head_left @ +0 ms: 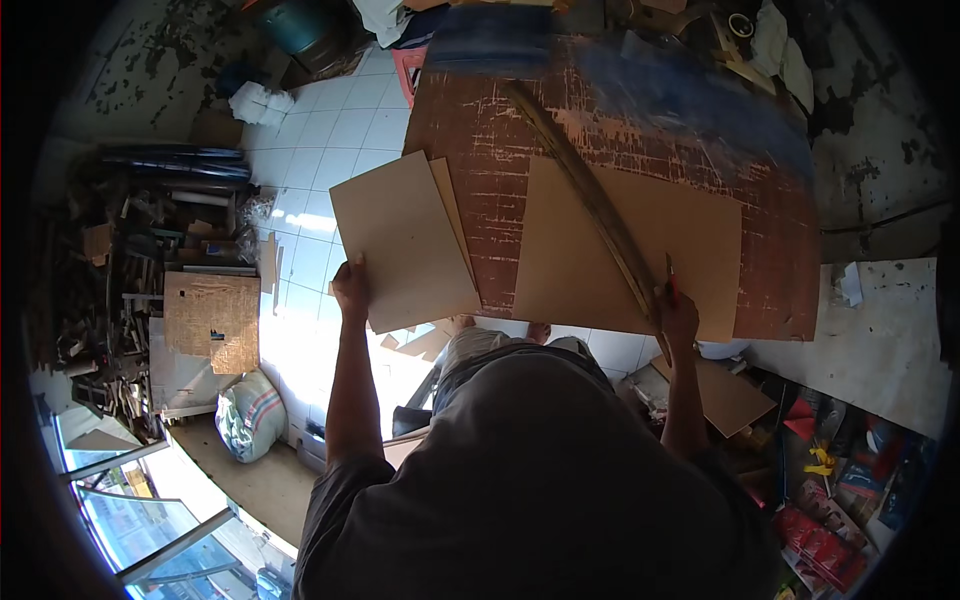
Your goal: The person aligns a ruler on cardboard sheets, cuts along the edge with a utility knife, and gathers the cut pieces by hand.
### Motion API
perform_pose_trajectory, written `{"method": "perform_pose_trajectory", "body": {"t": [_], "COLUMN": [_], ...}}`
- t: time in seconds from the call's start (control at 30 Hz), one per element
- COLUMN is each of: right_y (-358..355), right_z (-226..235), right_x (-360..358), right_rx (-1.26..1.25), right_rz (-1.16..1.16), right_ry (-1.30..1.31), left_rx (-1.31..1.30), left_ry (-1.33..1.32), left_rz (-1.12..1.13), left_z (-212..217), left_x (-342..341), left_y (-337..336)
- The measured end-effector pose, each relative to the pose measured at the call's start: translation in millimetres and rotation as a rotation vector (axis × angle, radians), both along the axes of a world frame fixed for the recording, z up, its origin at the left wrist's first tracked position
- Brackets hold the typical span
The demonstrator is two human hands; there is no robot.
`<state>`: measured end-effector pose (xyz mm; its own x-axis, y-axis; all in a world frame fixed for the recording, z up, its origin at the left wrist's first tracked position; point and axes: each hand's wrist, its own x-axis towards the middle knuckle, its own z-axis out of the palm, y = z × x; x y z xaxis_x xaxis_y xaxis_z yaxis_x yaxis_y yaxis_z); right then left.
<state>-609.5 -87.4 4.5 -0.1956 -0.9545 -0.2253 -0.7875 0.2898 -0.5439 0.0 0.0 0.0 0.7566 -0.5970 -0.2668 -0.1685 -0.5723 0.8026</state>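
My left hand (pixel 350 285) is closed on the left edge of a flat brown board (pixel 405 240), which juts past the table's left side. Behind that board, a second brown piece (pixel 450 195) shows along its right edge. My right hand (pixel 678 318) grips a red utility knife (pixel 671 272) pointing away from me. It also rests at the near end of a long, slightly curved wooden strip (pixel 590 195); whether the fingers grip the strip is hidden. The strip lies diagonally across a larger brown sheet (pixel 690 225) on the scratched red-brown tabletop (pixel 460 125).
Scrap wood (pixel 110 290) is piled along the left wall, near a white sack (pixel 250 415). Offcuts (pixel 415 340) lie on the tiled floor (pixel 315 170). At lower right, a brown panel (pixel 725 395) sits beside clutter and red packages (pixel 820 545). Cloths and odds and ends crowd the table's far side.
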Motion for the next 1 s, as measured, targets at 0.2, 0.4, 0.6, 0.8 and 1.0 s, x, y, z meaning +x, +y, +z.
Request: {"method": "perform_pose_trajectory", "body": {"t": [0.2, 0.4, 0.6, 0.8, 1.0], "right_y": [24, 29, 15, 2, -2], "right_z": [-3, -4, -8, 8, 87], "right_x": [-7, -18, -15, 10, 101], "right_rx": [0.038, -0.009, -0.187, -0.508, 0.164], "right_rz": [-0.055, -0.080, -0.026, -0.086, -0.031], "right_ry": [0.112, 0.103, 0.165, 0.201, -0.993], "left_rx": [-0.169, -0.127, -0.342, -0.450, -0.526], "left_ry": [-0.064, 0.068, 0.354, 0.540, 0.718], "left_rz": [-0.065, 0.053, 0.015, 0.004, -0.086], "left_z": [-27, -28, -15, 21, 37], "left_x": [-6, 4, 14, -27, -130], "left_y": [-14, -21, -14, -27, -65]}}
